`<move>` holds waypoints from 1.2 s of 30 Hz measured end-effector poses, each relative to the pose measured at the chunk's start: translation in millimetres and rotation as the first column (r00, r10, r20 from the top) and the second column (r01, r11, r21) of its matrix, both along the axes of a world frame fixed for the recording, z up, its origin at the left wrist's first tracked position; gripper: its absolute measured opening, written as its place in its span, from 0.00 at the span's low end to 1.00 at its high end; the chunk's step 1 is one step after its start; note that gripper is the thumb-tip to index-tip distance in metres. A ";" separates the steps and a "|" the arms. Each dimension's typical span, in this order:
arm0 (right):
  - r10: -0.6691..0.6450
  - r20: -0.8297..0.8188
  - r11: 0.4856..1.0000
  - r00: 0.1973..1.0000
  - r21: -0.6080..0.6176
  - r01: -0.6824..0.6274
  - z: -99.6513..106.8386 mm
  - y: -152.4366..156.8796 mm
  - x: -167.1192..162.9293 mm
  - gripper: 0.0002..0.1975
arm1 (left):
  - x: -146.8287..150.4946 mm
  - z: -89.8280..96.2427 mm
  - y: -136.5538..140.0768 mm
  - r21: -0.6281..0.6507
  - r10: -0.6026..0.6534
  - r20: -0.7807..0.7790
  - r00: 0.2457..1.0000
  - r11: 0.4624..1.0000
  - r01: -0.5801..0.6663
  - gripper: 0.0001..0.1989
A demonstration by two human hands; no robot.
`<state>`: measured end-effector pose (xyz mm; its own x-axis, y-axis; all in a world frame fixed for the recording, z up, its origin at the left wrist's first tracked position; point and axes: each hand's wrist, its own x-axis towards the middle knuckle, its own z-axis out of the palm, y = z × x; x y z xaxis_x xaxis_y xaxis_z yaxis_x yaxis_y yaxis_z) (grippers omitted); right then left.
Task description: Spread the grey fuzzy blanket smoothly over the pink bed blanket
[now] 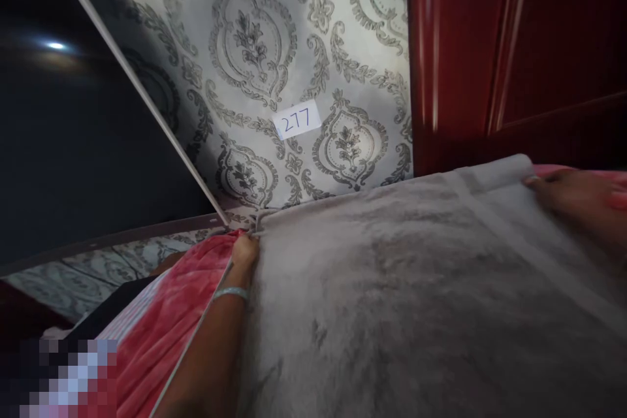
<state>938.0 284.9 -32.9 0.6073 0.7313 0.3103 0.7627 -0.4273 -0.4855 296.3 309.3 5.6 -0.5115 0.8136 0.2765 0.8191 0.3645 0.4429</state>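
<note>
Grey blanket (pixel 392 287) fills lower right of the frame, spread over a red blanket (pixel 171 313) at lower left. Left hand (pixel 243 252) at centre left, fingers pinched on the grey blanket's corner, bracelet (pixel 230 292) on wrist. Right hand (pixel 563 192), blurred, at right edge grips the other corner; finger spread unclear. Patterned wall (pixel 255 46) with paper label (pixel 296 120) above, red wooden panel (pixel 514 46) upper right.

Plush grey blanket (pixel 416 287), glossy wood headboard (pixel 514 46)

One grey blanket (pixel 392 287), one pink blanket (pixel 166 313), two hands, left (pixel 243 251), right (pixel 568 192), one paper label (pixel 297 120)
</note>
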 end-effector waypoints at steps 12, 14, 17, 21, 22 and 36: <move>-0.042 0.047 0.988 0.998 0.153 0.034 -7.2 -5.4 -13.8 0.34 | 19.0 -0.4 -13.0 0.014 0.006 -0.190 0.982 1.000 -0.003 0.23; 0.148 0.261 0.948 0.954 0.238 -0.212 9.7 -10.2 -45.2 0.43 | 41.8 7.0 -18.7 0.083 -0.208 -0.290 0.934 0.967 0.241 0.24; 0.574 0.394 0.727 0.718 0.157 -0.668 18.3 -22.4 -119.7 0.46 | 92.4 3.5 -33.5 0.007 -0.647 -0.396 0.652 0.708 0.706 0.26; 0.937 0.163 0.342 0.308 -0.256 -0.904 -14.2 -37.3 -197.3 0.39 | 146.0 -23.0 -54.2 -0.354 -0.941 -0.232 0.248 0.319 0.879 0.32; 0.954 0.100 0.298 0.281 -0.294 -0.908 -24.1 -38.4 -204.5 0.38 | 151.2 -28.9 -57.1 -0.403 -0.958 -0.182 0.223 0.279 0.872 0.33; 0.891 0.016 0.428 0.453 -0.359 -0.830 -22.7 -48.3 -183.1 0.41 | 141.7 -31.6 -74.0 -0.454 -0.874 -0.305 0.378 0.482 0.749 0.34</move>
